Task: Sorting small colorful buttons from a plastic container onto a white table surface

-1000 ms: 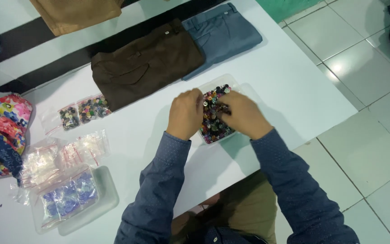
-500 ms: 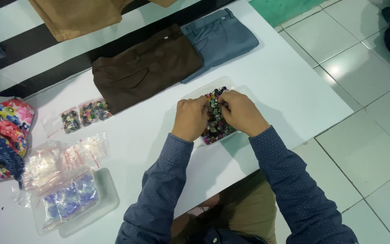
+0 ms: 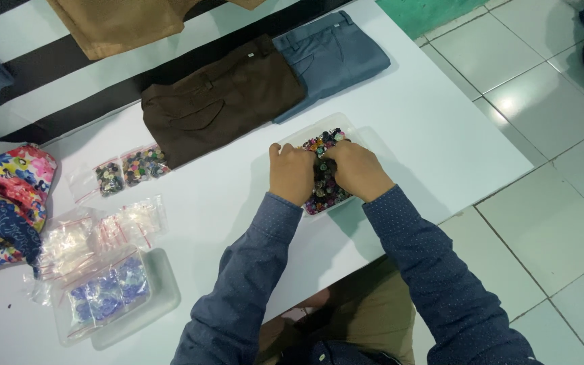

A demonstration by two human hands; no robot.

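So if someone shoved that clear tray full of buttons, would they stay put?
Probably not all. The buttons are small, loose and heaped above the shallow clear tray, so a hard shove could spill some. The tray itself looks thin and light, likely sliding easily on the smooth white table.

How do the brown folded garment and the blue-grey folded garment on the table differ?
The brown garment is dark brown; the blue-grey garment is a paler slate blue. The brown one lies to the left and shows a flap pocket; the blue-grey one lies to the right, nearer the table's far corner, and its edge slips under the brown one. Both lie folded flat on the white table, beyond the tray of buttons.
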